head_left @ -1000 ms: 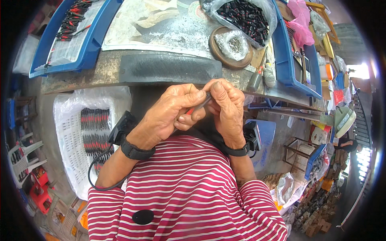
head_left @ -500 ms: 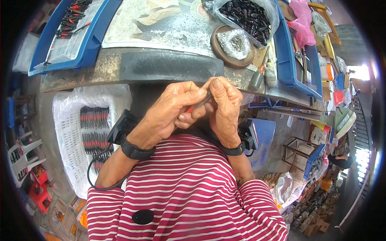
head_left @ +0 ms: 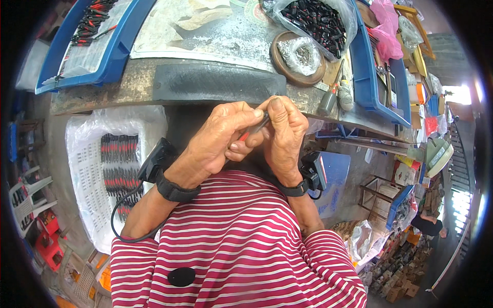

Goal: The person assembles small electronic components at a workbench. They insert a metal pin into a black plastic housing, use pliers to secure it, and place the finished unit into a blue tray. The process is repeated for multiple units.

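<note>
Close to the bench's front edge, my left hand [head_left: 218,134] is closed round a slim, pen-like black-and-red tool [head_left: 244,136], which slants up to the right. My right hand [head_left: 285,128] pinches its upper end between thumb and fingers. Fingertips cover that end, so whatever small part is there cannot be made out. Just beyond my hands, a dark curved pad [head_left: 218,84] lies along the bench edge. Each wrist wears a black strap with a device on it.
A lined white basket [head_left: 84,174] at left holds rows of black-and-red tools. Blue trays [head_left: 115,61] flank the bench. At the back right are a bag of black-and-red parts [head_left: 313,25], a round wooden dish [head_left: 277,56] with small metal pieces, and a screwdriver [head_left: 327,101].
Both hands keep nearly the same grip on the tool, with only a slight shift of the fingers. In the background at right, another person has moved slightly.
</note>
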Available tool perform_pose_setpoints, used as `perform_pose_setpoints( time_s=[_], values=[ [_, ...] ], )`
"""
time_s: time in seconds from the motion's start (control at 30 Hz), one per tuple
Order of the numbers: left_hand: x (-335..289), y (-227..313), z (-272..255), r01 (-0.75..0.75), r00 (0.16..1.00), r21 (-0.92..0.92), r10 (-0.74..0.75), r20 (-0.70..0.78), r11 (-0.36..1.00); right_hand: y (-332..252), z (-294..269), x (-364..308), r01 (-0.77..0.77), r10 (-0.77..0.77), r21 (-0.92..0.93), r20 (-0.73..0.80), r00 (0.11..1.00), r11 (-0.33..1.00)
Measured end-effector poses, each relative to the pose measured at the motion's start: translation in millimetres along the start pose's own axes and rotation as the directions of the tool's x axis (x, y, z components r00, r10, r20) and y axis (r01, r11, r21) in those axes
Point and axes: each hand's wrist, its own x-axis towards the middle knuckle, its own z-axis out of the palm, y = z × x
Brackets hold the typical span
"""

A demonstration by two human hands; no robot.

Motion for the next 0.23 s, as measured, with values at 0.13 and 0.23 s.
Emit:
perform_pose_setpoints(
  time_s=[0.13, 0.23],
  values=[
    [0.9, -0.7, -0.8, -0.01, 1.0, 0.004, 0.01, 0.003, 1.0, 4.0, 1.4, -0.4, 0.059, -0.062, -0.07, -0.034, 0.997, 0.996],
    [1.7, -1.7, -1.0, -0.022, 1.0, 0.007, 0.022, 0.008, 1.0, 4.8, 1.5, -1.0, 0.064, -0.067, -0.063, -0.046, 0.997, 0.996]
  ],
)
